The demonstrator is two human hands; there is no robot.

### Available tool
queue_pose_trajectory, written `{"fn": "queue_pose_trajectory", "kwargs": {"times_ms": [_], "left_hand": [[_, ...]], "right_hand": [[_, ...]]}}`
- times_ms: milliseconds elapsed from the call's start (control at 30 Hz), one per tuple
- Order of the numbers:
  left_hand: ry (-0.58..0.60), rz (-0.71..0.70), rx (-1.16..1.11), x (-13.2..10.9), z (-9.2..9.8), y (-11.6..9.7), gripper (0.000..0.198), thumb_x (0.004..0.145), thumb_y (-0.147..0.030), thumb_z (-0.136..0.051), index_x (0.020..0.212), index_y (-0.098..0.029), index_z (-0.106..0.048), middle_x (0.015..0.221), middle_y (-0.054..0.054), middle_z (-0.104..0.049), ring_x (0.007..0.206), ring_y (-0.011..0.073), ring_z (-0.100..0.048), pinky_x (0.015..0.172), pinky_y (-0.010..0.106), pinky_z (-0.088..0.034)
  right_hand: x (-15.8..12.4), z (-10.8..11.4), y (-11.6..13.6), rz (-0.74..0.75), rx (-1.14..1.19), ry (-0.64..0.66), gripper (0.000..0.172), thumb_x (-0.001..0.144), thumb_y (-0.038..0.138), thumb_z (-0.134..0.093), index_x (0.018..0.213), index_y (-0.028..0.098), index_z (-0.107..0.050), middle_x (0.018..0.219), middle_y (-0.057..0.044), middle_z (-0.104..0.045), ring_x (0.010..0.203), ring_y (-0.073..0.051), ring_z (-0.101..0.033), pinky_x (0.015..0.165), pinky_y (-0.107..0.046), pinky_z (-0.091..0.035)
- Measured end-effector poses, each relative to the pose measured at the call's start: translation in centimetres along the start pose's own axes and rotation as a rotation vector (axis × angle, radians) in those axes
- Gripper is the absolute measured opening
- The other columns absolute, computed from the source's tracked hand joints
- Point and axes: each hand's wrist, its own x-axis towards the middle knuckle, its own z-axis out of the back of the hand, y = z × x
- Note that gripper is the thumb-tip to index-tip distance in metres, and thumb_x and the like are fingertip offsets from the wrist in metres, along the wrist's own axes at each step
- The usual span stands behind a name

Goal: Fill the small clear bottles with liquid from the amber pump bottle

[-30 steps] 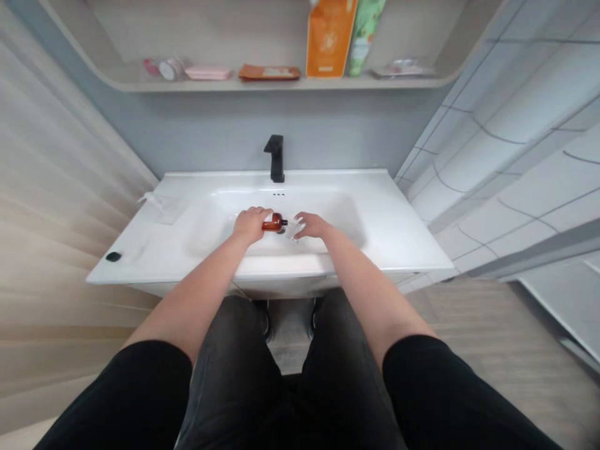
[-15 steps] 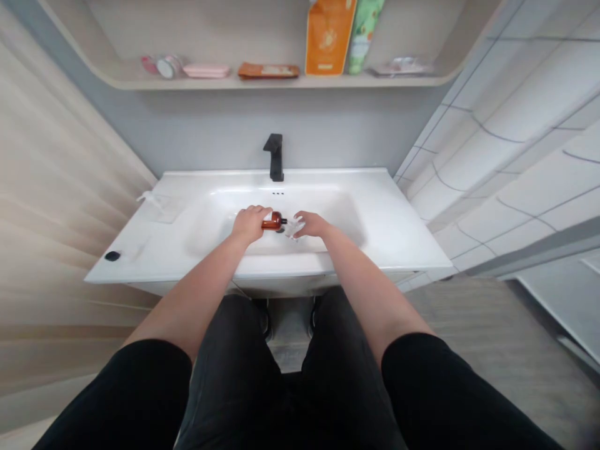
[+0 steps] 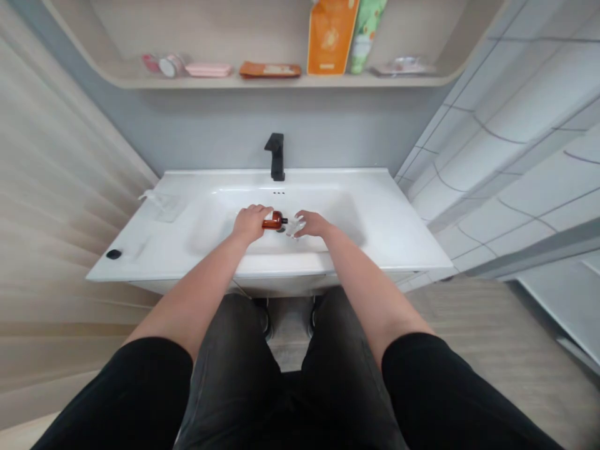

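Over the middle of a white washbasin (image 3: 210,215), my left hand (image 3: 250,224) is closed around the body of a small amber bottle (image 3: 274,220). Its dark cap points right, close to the drain. My right hand (image 3: 312,224) grips a small clear plastic object (image 3: 294,227) by its far side. The object sits just right of the bottle's cap, and the two nearly touch. Its exact form is too transparent to tell.
A black faucet (image 3: 277,156) rises behind the basin. A clear film (image 3: 163,206) and a small black item (image 3: 113,254) lie on the left counter. A shelf (image 3: 281,82) above holds several packages. Tiled wall stands to the right.
Both hands and the bottle hold nearly the same place over the basin. The whole view has shifted only slightly.
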Motion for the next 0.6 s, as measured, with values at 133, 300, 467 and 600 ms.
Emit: {"fn": "queue_pose_trajectory", "kwargs": {"times_ms": [133,300,467,600], "left_hand": [[0.006,-0.001,-0.005,-0.02,0.19,-0.1,0.059,0.096,-0.015,-0.061,0.152,-0.031,-0.066,0.144,0.012,-0.073,0.133,0.0343,-0.064,0.104,0.048,-0.051],[0.028,0.009,0.003,-0.04,0.35,-0.23,0.064,0.093,-0.015,-0.062,0.155,-0.032,-0.065,0.146,0.011,-0.073,0.136,0.0345,-0.062,0.107,0.049,-0.05],[0.03,0.009,-0.012,-0.06,0.42,-0.23,0.063,0.094,-0.015,-0.062,0.154,-0.032,-0.065,0.146,0.012,-0.072,0.137,0.0345,-0.062,0.108,0.049,-0.05],[0.02,0.007,-0.001,-0.07,0.38,-0.2,0.061,0.094,-0.015,-0.061,0.153,-0.031,-0.066,0.145,0.012,-0.073,0.135,0.0343,-0.062,0.106,0.048,-0.05]], "right_hand": [[-0.1,0.09,0.09,0.011,0.002,-0.009,0.075,0.06,0.027,-0.109,0.126,0.026,-0.074,0.119,-0.005,-0.085,0.112,-0.028,-0.081,0.104,-0.039,-0.063],[-0.23,0.17,0.21,0.011,-0.009,-0.011,0.075,0.059,0.028,-0.109,0.126,0.026,-0.074,0.118,-0.004,-0.085,0.111,-0.028,-0.081,0.103,-0.038,-0.062],[-0.32,0.19,0.3,0.01,-0.025,-0.005,0.072,0.062,0.028,-0.107,0.126,0.026,-0.074,0.119,-0.004,-0.085,0.111,-0.027,-0.081,0.102,-0.036,-0.061],[-0.24,0.09,0.19,0.005,-0.031,0.012,0.074,0.065,0.027,-0.106,0.131,0.024,-0.072,0.122,-0.005,-0.084,0.112,-0.027,-0.08,0.103,-0.036,-0.061]]}}
